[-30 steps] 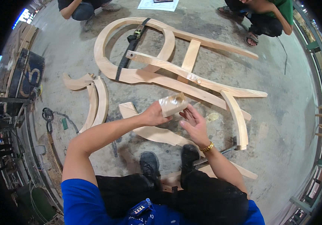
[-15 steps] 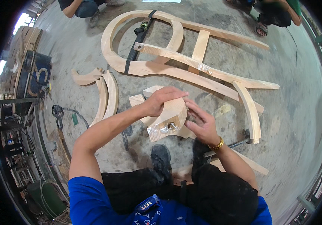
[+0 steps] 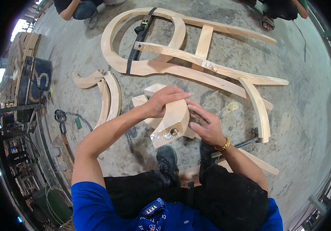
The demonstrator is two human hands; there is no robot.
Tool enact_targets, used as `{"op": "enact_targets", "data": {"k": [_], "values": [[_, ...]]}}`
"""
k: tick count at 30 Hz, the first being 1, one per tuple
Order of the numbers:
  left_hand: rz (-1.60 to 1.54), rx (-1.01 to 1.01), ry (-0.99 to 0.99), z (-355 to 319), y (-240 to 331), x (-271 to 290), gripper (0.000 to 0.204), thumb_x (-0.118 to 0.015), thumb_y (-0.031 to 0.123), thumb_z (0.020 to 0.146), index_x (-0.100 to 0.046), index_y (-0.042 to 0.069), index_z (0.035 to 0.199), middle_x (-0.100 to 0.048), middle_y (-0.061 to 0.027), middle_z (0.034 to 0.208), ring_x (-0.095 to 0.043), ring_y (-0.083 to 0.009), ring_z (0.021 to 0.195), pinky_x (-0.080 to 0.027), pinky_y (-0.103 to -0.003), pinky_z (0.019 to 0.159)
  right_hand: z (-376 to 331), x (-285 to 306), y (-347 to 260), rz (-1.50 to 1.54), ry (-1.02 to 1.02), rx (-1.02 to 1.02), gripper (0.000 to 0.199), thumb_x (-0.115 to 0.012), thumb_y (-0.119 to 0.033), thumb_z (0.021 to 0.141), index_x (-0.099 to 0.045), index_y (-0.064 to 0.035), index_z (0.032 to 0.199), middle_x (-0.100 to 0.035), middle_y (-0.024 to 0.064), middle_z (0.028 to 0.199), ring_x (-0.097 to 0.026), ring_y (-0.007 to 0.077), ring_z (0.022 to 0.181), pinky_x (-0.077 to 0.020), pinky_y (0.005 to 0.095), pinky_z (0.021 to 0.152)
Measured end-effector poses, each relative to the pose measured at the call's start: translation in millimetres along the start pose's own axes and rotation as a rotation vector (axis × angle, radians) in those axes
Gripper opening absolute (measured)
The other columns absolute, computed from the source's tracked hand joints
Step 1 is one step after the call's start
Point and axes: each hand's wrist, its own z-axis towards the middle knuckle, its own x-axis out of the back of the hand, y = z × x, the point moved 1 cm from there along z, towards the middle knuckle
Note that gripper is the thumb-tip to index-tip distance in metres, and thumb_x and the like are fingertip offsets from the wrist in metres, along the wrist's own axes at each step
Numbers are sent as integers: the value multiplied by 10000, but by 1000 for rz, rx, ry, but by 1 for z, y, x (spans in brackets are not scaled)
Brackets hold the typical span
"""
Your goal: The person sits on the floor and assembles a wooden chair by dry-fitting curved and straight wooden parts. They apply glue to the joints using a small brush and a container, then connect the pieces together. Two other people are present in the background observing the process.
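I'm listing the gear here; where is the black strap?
In the head view, the black strap crosses the wooden frame's rounded end, upper left of centre, beyond the left hand.

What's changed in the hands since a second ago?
The held curved wooden block has been turned, its drilled end now toward the person. The left hand shifted from its side to over its top; the right hand stays beside it. The strapped frame lies as before.

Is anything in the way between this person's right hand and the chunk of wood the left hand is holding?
Nothing visible is. The right hand is right beside the curved wooden piece, though whether it touches is hard to tell. The left hand lies over the piece's far end, leaving the side nearest the right hand uncovered.
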Motion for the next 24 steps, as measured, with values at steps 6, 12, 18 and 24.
{"op": "enact_targets", "data": {"k": [6,12,18,24], "values": [[-5,26,-8,-1,-4,-3,570,-727,144,739,-545,104,1278,-600,-127,1031,-586,-297,933,-473,-376,796,0,2,3,71,13,-28,491,-581,47,834,-461,19,1310,-374,147,1430,-422,199,1260,-387,337,1043],[-50,122,-68,-3,-2,-5,567,-713,124,745,-538,105,1284,-600,-135,1076,-586,-301,987,-470,-369,840,-2,3,5,118,31,-48,489,-575,39,843,-452,26,1316,-386,142,1421,-429,204,1255,-397,347,1032],[-404,578,-53,9,23,-11,480,-694,253,799,-532,36,1195,-641,-136,1005,-638,-258,912,-504,-363,827,-4,18,9,426,265,-244,479,-577,-71,883,-433,38,1326,-483,155,1333,-526,229,1160,-477,315,865],[-1103,999,224,54,45,-5,651,-354,644,897,-510,48,1109,-624,-138,902,-644,-225,729,-548,-365,651,-4,3,1,655,-29,-270,715,-583,-474,871,-360,25,1333,-581,165,1165,-602,220,1010,-501,300,749]]}}
